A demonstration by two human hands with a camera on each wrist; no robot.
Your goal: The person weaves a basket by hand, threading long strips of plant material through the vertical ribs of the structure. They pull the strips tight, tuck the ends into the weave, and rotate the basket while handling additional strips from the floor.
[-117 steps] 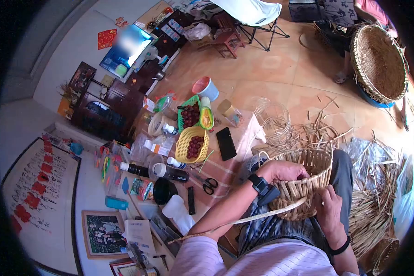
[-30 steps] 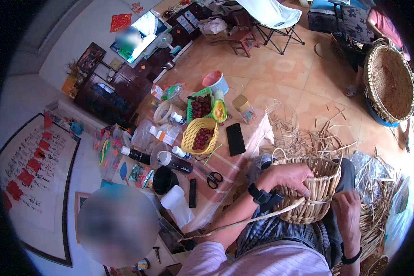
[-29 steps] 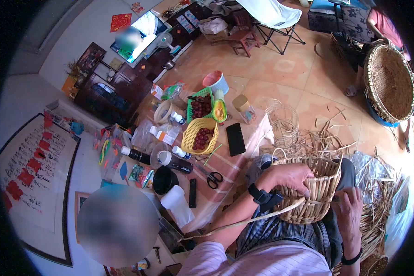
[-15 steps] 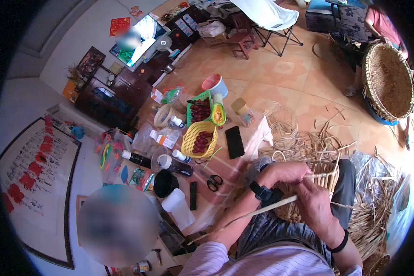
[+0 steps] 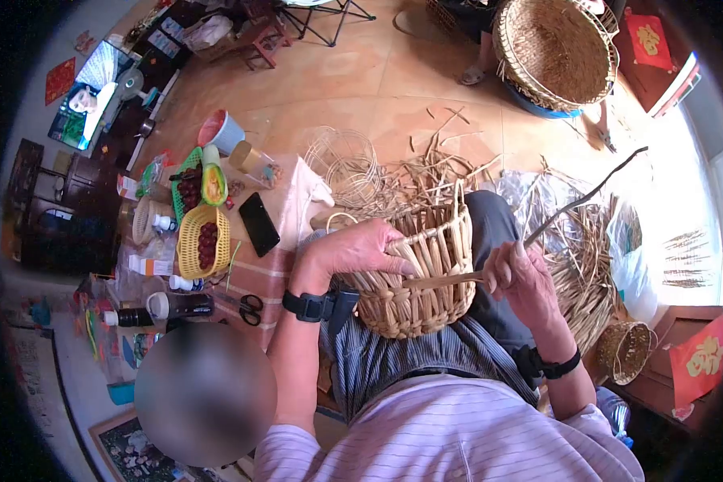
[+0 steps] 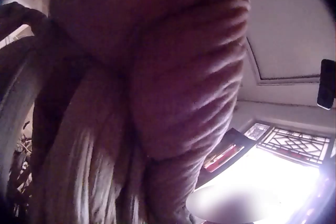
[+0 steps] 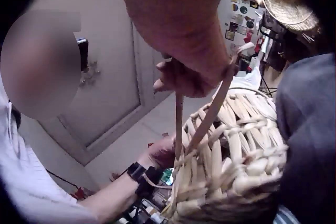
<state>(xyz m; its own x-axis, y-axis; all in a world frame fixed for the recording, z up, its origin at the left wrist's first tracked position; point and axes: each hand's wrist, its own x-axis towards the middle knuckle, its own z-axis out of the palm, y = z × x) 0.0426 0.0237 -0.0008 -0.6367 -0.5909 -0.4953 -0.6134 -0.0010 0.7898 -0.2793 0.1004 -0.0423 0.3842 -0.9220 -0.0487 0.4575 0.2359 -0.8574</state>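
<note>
A partly woven basket [image 5: 416, 301] of tan plant strands sits in the person's lap, tilted, with a loop handle. The left hand [image 5: 353, 251] grips its near rim, thumb on the outer wall and the other fingers hidden inside; in the left wrist view this hand [image 6: 184, 71] fills the frame over thick strands [image 6: 79, 166]. Right of the basket, the right hand [image 5: 522, 283] pinches a flat weaving strand [image 5: 446, 280] that runs taut from the wall. A dark, thin tail [image 5: 574, 207] rises beyond that hand. The right wrist view shows two strand lengths meeting at the right hand [image 7: 189, 77].
Left, the cloth-covered table [image 5: 269, 293] bears a yellow basket [image 5: 186, 249] of dark red fruit, a phone [image 5: 259, 224], scissors [image 5: 251, 308] and bottles. Loose strands [image 5: 582, 297] lie on the floor at right, beside a small basket [image 5: 622, 353]. A large round basket [image 5: 502, 40] stands farther back.
The head view has swung right. The right hand came from beside the basket to the left hand, then drew away rightward with the strand, which earlier lay across the left forearm.
</note>
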